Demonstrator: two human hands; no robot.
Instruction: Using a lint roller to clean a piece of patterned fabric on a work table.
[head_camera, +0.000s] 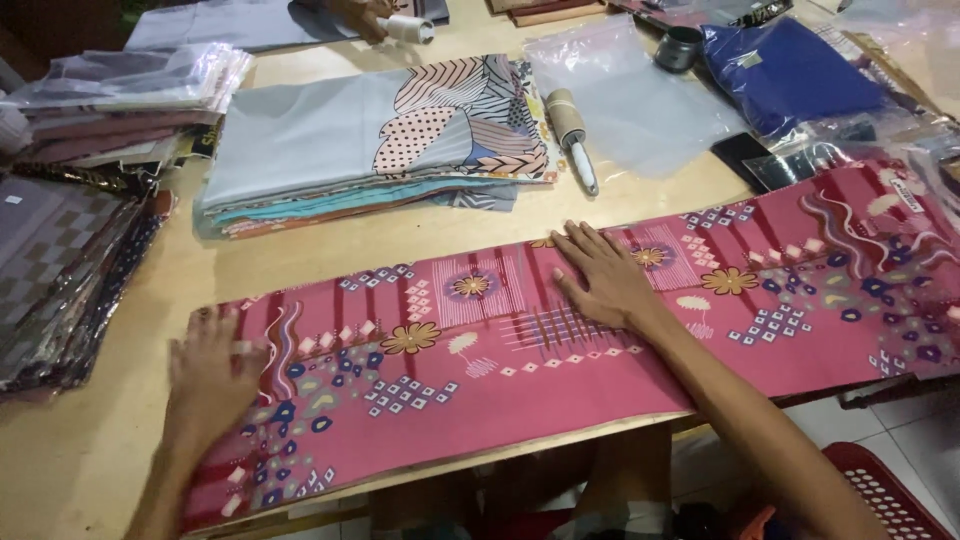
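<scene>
A long pink patterned cloth (560, 330), folded into a strip, lies across the wooden table (90, 450) along its near edge. My left hand (210, 375) rests flat on the cloth's left end, fingers spread and blurred. My right hand (600, 275) lies flat on the middle of the strip near its far edge, fingers apart. Neither hand holds anything.
A stack of folded cloths (370, 140) sits behind the strip, with a lint roller (575, 135) and a clear plastic bag (630, 95) beside it. Bagged cloths (70, 220) pile up at left. Blue fabric (790, 70) lies far right. Another person's hand (365, 15) holds a roller at the back.
</scene>
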